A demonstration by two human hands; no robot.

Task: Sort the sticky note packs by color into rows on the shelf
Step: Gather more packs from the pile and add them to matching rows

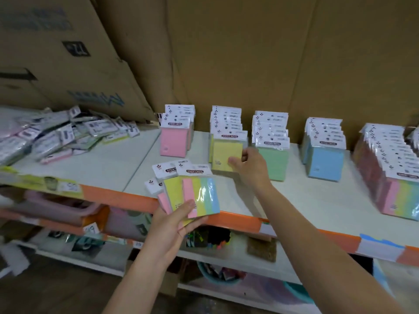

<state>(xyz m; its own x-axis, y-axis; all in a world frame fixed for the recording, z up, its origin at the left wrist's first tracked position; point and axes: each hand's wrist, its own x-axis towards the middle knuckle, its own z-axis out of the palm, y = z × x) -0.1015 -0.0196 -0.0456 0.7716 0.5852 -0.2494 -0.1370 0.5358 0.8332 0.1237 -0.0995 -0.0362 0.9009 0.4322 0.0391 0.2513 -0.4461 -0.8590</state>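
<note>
Shelf [283,200]: sticky note rows, one colour each. Right hand [247,164] grips front yellow pack [223,152], upright in its row. Left hand [179,218] holds fanned packs [192,193] at shelf edge. Unsorted heap [56,137] far left.

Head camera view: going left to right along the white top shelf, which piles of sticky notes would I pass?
Jumbled heap of unsorted packs → pink row → yellow row → green row → blue row → multicolour striped row.
</note>
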